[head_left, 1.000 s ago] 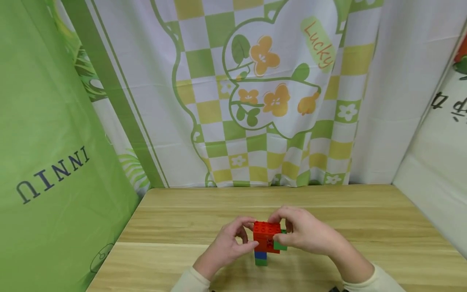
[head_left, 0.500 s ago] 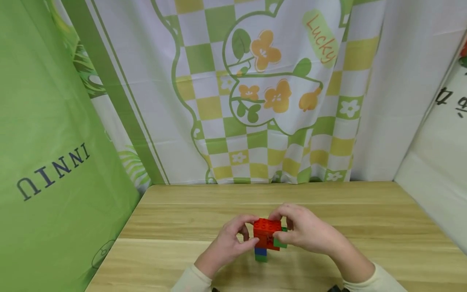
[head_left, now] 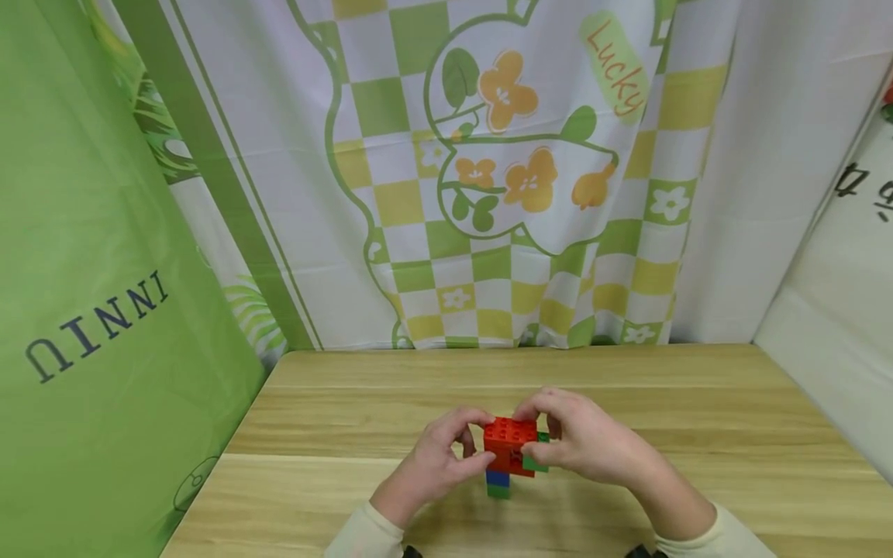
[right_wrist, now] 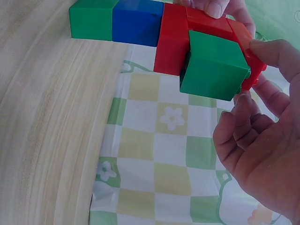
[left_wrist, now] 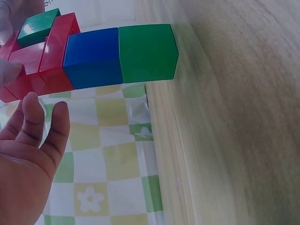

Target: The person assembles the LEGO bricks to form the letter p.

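A toy building-block assembly stands upright between both hands. Its upper part is made of red blocks (head_left: 511,430) with studs on top. Beneath the left end hang a blue block (left_wrist: 93,58) and, lowest, a green block (left_wrist: 147,53). Another green block (right_wrist: 213,65) sticks out from the red part on the right. My left hand (head_left: 434,463) pinches the red blocks at the left end between thumb and fingers. My right hand (head_left: 593,442) grips the right end, its thumb on the red block in the right wrist view. Whether the lowest block touches the table cannot be told.
The wooden table (head_left: 314,418) lies under the hands. A checked curtain (head_left: 460,271) hangs along its back edge. Green cloth (head_left: 112,325) borders the left side and white cloth (head_left: 837,333) the right.
In the head view the whole scene has shifted slightly upward. Both hands keep the same grip on the blocks, with no clear movement between them.
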Available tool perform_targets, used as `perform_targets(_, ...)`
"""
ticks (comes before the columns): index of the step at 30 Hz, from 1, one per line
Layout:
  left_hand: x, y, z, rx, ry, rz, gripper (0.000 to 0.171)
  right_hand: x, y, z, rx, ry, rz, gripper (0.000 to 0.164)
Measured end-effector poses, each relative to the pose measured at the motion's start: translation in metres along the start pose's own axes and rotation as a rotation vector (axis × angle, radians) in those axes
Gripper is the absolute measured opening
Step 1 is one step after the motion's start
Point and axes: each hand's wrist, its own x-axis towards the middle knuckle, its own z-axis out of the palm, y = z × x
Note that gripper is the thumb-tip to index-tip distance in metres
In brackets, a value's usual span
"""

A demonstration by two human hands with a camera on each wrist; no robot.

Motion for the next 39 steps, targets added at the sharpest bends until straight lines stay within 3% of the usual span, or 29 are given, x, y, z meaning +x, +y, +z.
perform_targets(18, -0.002, 0.004, -0.002, -0.033, -0.010, -0.046, 0.036, -0.004, 0.000, -0.001, 0.037, 0.005, -0.007, 0.027)
perform_targets(22, -0.001, 0.006, -0.003, -0.113, -0.012, -0.163, 0.038, 0.000, 0.003, -0.004, 0.102, 0.012, 0.035, 0.031)
perform_targets(28, 0.001, 0.005, -0.001, -0.215, -0.024, -0.365, 0.038, 0.014, 0.020, 0.001, 0.358, -0.057, 0.154, 0.032)
perform_targets(33, -0.004, -0.010, 0.007, -0.175, -0.053, -0.461, 0.035, 0.021, 0.041, 0.017, 0.430, -0.135, 0.189, 0.030)
perform_targets(39, -0.007, -0.023, 0.016, -0.086, -0.134, -0.543, 0.044, 0.028, 0.060, 0.035, 0.376, -0.153, 0.223, 0.032)
